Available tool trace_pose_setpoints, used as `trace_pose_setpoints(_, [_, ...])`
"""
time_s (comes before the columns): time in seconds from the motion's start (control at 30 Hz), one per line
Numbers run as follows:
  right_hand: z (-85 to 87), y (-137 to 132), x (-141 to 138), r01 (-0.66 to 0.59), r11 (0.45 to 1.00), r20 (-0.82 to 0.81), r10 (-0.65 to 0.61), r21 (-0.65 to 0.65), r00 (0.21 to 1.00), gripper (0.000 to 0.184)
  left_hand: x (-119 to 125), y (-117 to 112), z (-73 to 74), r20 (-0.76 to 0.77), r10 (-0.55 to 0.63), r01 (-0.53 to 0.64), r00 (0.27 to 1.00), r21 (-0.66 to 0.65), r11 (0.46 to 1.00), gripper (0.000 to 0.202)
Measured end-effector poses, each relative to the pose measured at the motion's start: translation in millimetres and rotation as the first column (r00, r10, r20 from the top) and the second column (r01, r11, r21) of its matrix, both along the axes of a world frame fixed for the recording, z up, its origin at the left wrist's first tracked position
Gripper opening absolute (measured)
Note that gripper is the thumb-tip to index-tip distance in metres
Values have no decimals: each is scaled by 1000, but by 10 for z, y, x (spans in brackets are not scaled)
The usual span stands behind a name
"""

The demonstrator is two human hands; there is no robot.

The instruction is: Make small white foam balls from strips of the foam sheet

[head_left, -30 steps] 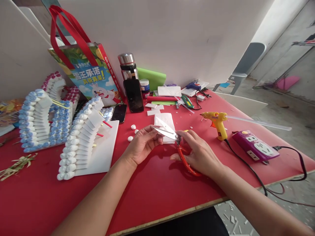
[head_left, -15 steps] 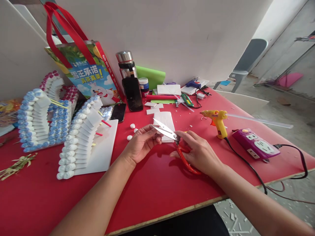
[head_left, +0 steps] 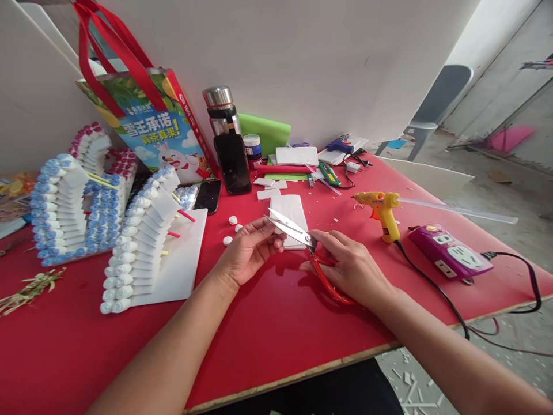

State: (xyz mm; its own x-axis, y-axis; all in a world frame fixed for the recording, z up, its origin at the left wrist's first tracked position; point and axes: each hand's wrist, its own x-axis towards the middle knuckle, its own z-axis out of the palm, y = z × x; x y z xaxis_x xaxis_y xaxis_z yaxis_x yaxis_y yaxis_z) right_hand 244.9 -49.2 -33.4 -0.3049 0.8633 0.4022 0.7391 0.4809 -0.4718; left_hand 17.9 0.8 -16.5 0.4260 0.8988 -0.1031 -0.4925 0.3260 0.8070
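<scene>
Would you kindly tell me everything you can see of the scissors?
The scissors have pointed, silvery metal blades and thin red loop handles. The blades stand slightly apart, pointing left and away from the person. The right hand grips the handles. The left hand curls at the blade tips, touching or nearly so. The handles' lower end rests on or just over the red table, near a white block.

Both my forearms reach forward and angle toward each other. My left hand [head_left: 248, 251] has its fingers curled in, thumb pinched against the fingertips. My right hand [head_left: 352, 268], knuckles up, is clenched, index finger stretched forward. The two hands sit just apart.
</scene>
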Motion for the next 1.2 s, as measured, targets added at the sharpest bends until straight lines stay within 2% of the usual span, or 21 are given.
trace_pose_setpoints(0.27, [-16, -18, 8, 18, 1000, -64, -19, -15, 998, 46, 11, -11, 32, 17, -15, 15, 1000, -30, 999, 10])
trace_pose_setpoints(0.33, [-5, -2, 24, 82, 996, -130, -86, -39, 988, 44, 3, -6, 28, 37, -7, 10, 999, -56, 998, 8])
trace_pose_setpoints(0.43, [4, 64, 92, 268, 958, -173, -282, -99, 944, 39, -19, -2, 16, 63, 5, 1, 998, -88, 996, 12])
trace_pose_setpoints(0.53, [-10, 146, 184, 430, 890, -74, -444, -150, 893, 43, -36, -1, 14, 57, 2, 3, 998, -78, 997, 17])
trace_pose_setpoints(0.63, [-42, 194, 242, 497, 856, 63, -494, -143, 867, 51, -37, -4, 29, 22, 3, -2, 1000, -56, 998, 20])
trace_pose_setpoints(0.77, [-89, 198, 247, 505, 861, 181, -488, -61, 854, 51, -20, -11, 46, -47, 53, -53, 997, -2, 999, 22])
trace_pose_setpoints(0.87, [-111, 190, 229, 500, 866, 241, -491, 28, 837, 49, -2, -29, 48, -142, 135, -116, 981, 131, 985, 23])
trace_pose_setpoints(0.97, [-113, 183, 210, 496, 863, 286, -502, 100, 816, 47, 25, -68, 62, -278, 251, -152, 927, 336, 930, 24])
trace_pose_setpoints(1.1, [-105, 165, 210, 471, 872, 332, -487, 134, 808, 39, 67, -129, 106, -393, 432, -96, 812, 640, 762, 18])
trace_pose_setpoints(1.2, [-79, 142, 212, 446, 879, 276, -476, 165, 835, 32, 79, -155, 129, -405, 528, -52, 747, 756, 653, 17])
